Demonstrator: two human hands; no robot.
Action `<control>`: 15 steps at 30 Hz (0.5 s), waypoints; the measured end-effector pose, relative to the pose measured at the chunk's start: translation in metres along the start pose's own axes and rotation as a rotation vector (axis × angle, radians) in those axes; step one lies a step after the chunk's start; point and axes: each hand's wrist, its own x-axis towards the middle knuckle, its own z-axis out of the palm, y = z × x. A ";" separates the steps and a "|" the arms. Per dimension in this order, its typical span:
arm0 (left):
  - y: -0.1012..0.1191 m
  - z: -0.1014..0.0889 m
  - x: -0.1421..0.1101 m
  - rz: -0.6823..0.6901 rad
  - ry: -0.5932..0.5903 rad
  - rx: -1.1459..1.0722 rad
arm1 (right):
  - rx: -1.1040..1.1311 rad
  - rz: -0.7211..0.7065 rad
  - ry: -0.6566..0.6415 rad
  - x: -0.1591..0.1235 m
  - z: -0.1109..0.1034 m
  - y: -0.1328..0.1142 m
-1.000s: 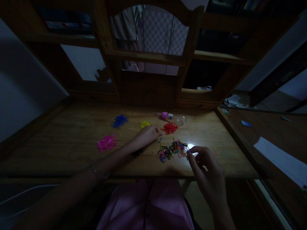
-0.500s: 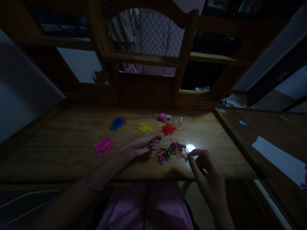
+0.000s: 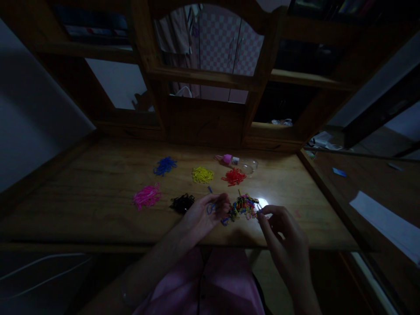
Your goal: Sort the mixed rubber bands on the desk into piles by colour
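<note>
My left hand [image 3: 205, 216] is turned palm up with its fingers curled, and a blue paper clip [image 3: 211, 209] lies in it. At the right, my right hand [image 3: 284, 227] pinches a dark paper clip [image 3: 259, 207] between thumb and forefinger; its exact colour is unclear in the dim light. Between the hands sits a heap of mixed-colour paper clips [image 3: 244, 204], its left part behind my left fingers. Just beyond those fingers a single blue clip [image 3: 210, 189] is on the table. A pile of black clips [image 3: 182, 203] is partly covered by my left hand.
Separate piles of pink clips [image 3: 147, 197], blue clips [image 3: 165, 166], yellow clips [image 3: 202, 175] and red clips [image 3: 234, 176] are spread over the wooden table [image 3: 108, 175]. A clear bottle with a pink cap [image 3: 227, 159] lies behind the red pile. Wooden shelving [image 3: 203, 120] rises at the back.
My left hand has drawn back toward me and turned palm up, uncovering the black pile. My right hand keeps its pinch beside the mixed heap. The view has shifted slightly.
</note>
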 end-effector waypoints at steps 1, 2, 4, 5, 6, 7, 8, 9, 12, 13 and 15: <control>0.003 -0.001 -0.003 -0.001 -0.015 0.054 | -0.007 0.002 0.000 0.000 0.000 0.001; 0.008 -0.002 -0.005 0.009 -0.022 0.134 | -0.015 0.004 0.001 0.000 -0.001 0.003; 0.024 -0.002 -0.010 0.077 -0.012 0.372 | -0.028 0.006 0.005 -0.001 -0.002 0.007; 0.034 -0.002 -0.011 0.133 0.004 0.536 | -0.033 0.005 0.006 -0.001 -0.003 0.008; 0.046 -0.002 -0.010 0.202 0.022 0.726 | -0.036 0.001 0.005 -0.001 -0.003 0.009; 0.058 -0.001 -0.008 0.279 0.043 0.934 | -0.037 -0.004 0.007 -0.001 -0.003 0.009; 0.070 -0.001 -0.004 0.366 0.073 1.162 | -0.037 -0.009 0.012 -0.001 -0.003 0.008; 0.081 -0.001 0.001 0.434 0.091 1.379 | -0.036 -0.014 0.022 -0.001 -0.003 0.008; 0.102 -0.003 0.020 0.499 0.004 1.835 | -0.028 -0.018 0.042 -0.002 0.000 0.003; 0.105 -0.005 0.026 0.479 -0.058 1.917 | -0.022 -0.016 0.037 -0.002 0.000 0.002; 0.105 -0.009 0.036 0.437 -0.150 1.995 | -0.021 -0.007 0.009 -0.003 0.001 0.001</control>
